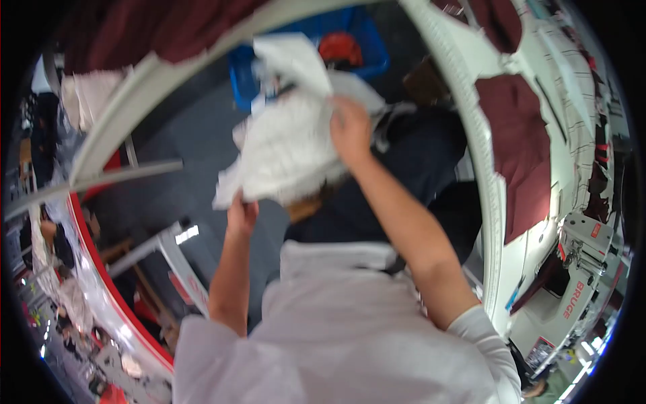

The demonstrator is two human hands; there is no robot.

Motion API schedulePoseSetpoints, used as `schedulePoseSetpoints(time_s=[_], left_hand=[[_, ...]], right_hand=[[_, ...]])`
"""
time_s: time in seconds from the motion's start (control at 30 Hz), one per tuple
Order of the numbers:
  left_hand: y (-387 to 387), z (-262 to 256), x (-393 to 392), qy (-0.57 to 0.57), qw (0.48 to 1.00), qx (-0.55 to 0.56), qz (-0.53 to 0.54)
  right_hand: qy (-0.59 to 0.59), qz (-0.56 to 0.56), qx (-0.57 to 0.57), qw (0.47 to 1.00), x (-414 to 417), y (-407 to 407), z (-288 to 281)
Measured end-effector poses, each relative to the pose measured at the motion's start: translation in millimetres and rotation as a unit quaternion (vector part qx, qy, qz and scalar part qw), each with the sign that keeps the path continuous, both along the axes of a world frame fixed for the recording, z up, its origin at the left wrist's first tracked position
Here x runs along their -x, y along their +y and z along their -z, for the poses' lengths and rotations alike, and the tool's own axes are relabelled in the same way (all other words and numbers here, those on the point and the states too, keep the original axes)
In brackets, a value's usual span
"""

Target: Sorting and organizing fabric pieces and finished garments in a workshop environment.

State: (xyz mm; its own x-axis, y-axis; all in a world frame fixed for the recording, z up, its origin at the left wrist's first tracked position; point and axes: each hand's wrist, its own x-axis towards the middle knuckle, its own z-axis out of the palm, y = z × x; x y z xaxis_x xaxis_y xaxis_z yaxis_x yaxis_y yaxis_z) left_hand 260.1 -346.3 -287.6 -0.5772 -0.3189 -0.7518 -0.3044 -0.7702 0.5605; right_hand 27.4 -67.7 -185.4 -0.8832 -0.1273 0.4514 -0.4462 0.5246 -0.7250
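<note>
A bundle of white fabric (290, 146) hangs in front of me, above the floor and partly over my dark-clothed legs. My left hand (243, 212) pinches its lower left edge between thumb and fingers. Higher up on the other side, my right hand (351, 129) grips the bundle with curled fingers; motion blur softens the fingertips. A stiffer-looking white piece (295, 58) stands up from the top of the bundle. Behind it a blue plastic bin (381, 58) is partly hidden, with a red item (340, 49) inside.
A white table edge (462, 81) curves close along my right. Maroon fabric pieces (520, 151) lie on that table, near an industrial sewing machine (570, 293). More maroon cloth (131, 30) lies at upper left. A metal bar (131, 174) and a red-edged table (108, 283) stand on my left.
</note>
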Motion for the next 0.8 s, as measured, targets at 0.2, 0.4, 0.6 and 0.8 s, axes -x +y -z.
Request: schedulePoseSetpoints(time_s=[0.2,0.4,0.6,0.8], left_hand=[[-42,7,-57,-0.175,0.904,0.383,-0.073],[-8,-77,20,0.002,0.630,0.764,0.142],[82,-94,90,0.116,0.890,0.416,0.144],[68,-39,88,-0.064,0.844,0.521,0.111]], right_hand=[[0.014,-0.067,-0.060,0.996,-32,-12,-2],[0.081,-0.261,-0.159,0.948,-51,-14,5],[0.133,-0.449,-0.283,0.837,-65,-33,12],[0.045,-0.515,-0.287,0.807,-62,-25,-2]])
